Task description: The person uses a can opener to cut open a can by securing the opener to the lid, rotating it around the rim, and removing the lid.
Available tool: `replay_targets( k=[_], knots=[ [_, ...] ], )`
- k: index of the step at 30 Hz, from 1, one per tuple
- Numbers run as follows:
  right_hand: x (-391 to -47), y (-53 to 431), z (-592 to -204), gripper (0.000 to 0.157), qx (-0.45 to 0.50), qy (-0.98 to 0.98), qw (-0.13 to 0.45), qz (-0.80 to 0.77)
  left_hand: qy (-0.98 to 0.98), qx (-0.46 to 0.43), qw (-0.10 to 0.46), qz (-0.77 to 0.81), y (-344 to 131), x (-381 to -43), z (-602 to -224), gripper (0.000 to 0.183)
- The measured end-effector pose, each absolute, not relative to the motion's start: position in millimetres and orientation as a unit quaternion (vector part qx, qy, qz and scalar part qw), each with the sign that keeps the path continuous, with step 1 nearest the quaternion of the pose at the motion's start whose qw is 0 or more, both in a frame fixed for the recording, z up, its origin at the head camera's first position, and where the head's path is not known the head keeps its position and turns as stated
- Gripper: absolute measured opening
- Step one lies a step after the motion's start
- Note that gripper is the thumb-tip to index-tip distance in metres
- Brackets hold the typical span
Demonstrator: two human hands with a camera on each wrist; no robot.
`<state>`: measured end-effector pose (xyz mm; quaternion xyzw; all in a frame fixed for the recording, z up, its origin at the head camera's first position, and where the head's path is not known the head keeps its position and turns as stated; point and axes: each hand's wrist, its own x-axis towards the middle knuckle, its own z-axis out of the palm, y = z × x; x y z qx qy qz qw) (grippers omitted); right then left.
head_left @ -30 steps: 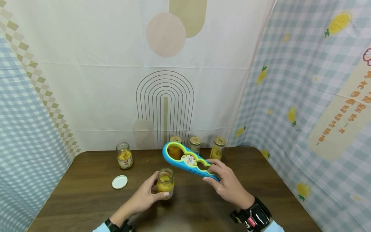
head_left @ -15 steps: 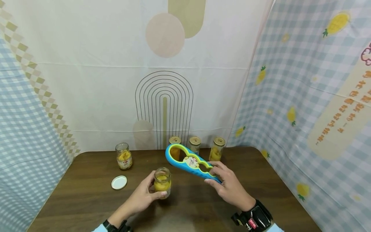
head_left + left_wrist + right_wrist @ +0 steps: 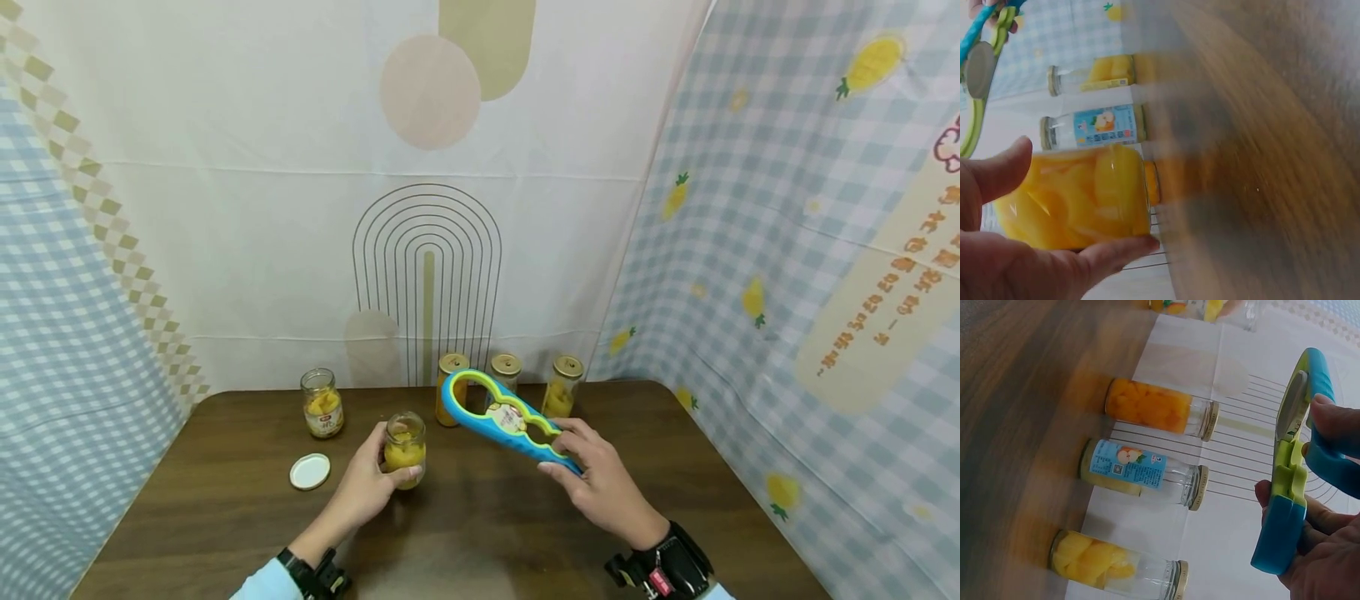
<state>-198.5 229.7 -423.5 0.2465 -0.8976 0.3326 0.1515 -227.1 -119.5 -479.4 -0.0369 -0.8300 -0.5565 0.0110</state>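
Shifted open-topped jar (image 3: 405, 448) left and farther since a second ago; shifted bottle opener (image 3: 508, 417) slightly right. Gripping jar between thumb and curled fingers of left hand (image 3: 366, 483), left of opener, reaching in from near left. Pinching opener's right end in right hand (image 3: 603, 485), thumb on near side, nearer than three capped jars (image 3: 506, 365).

Cloth-walled booth (image 3: 585, 258), dark wooden table (image 3: 480, 542), pale printed sheet (image 3: 247, 233) behind, blue checked curtains (image 3: 735, 217) either side

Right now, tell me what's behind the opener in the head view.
Behind the opener stand three gold-lidded jars: the orange-filled jar, middle jar and right jar. It hides the middle jar's base there.
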Motion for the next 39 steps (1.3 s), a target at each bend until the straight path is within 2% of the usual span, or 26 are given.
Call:
replay_targets(
  k=[6,21,39],
  knots=[
    [-197.9,229.8,-423.6,0.019,0.249,-0.894,0.148,0.341,-0.830,-0.003,0.020,-0.557,-120.0,-239.4,-480.3,0.063],
    [-197.5,232.4,-429.0,0.019,0.247,-0.889,0.139,0.359,-0.822,0.031,0.028,-0.568,-118.6,-260.5,-493.8,0.059],
    [-201.1,228.0,-433.8,0.019,0.263,-0.885,0.177,0.341,-0.830,0.030,0.003,-0.557,-121.5,-282.1,-498.2,0.063]
  ],
)
